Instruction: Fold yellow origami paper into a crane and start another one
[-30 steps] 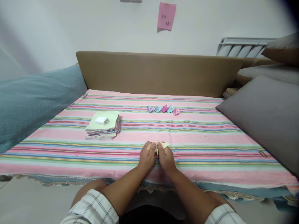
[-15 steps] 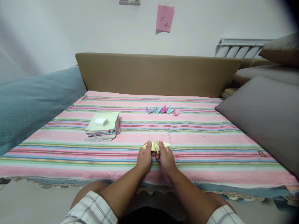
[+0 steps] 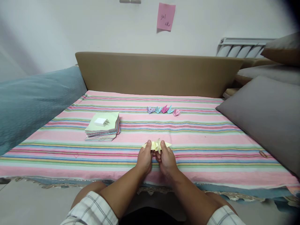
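A pale yellow folded paper crane (image 3: 155, 145) is held between both hands above the front part of the striped cloth. My left hand (image 3: 144, 157) pinches one side with the thumb on top and the fingers curled beneath. On the other side, my right hand (image 3: 167, 158) grips it the same way. Pointed ends stick out past both thumbs, while the underside is hidden by my fingers. Farther back, several small folded paper cranes (image 3: 164, 109) in purple, blue and pink stand in a row.
To the left lies a stack of square paper (image 3: 111, 134) with a white plug adapter (image 3: 101, 122) on top. The striped cloth (image 3: 199, 137) covers the seat. A grey cushion (image 3: 262, 115) borders the right, a blue-covered armrest (image 3: 39, 100) the left, and a brown backrest (image 3: 154, 75) the rear.
The yellow paper looks more spread at its middle, with a point now standing up between my thumbs. My thumbs have shifted slightly apart; both hands keep their hold.
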Demonstrator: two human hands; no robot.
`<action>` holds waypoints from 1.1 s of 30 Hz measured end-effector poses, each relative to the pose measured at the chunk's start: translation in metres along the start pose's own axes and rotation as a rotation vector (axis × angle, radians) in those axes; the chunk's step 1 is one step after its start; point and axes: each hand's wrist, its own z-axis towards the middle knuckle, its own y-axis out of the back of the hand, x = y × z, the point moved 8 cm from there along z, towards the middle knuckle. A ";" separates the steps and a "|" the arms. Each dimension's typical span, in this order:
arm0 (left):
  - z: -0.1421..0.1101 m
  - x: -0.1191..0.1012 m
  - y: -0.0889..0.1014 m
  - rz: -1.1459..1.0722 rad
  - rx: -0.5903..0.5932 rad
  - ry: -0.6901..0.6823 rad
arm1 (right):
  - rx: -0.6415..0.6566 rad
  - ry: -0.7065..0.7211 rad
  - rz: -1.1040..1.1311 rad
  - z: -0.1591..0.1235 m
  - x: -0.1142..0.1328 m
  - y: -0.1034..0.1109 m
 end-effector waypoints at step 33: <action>-0.001 -0.001 -0.009 -0.150 0.113 0.046 | 0.027 -0.053 -0.006 -0.001 0.003 0.001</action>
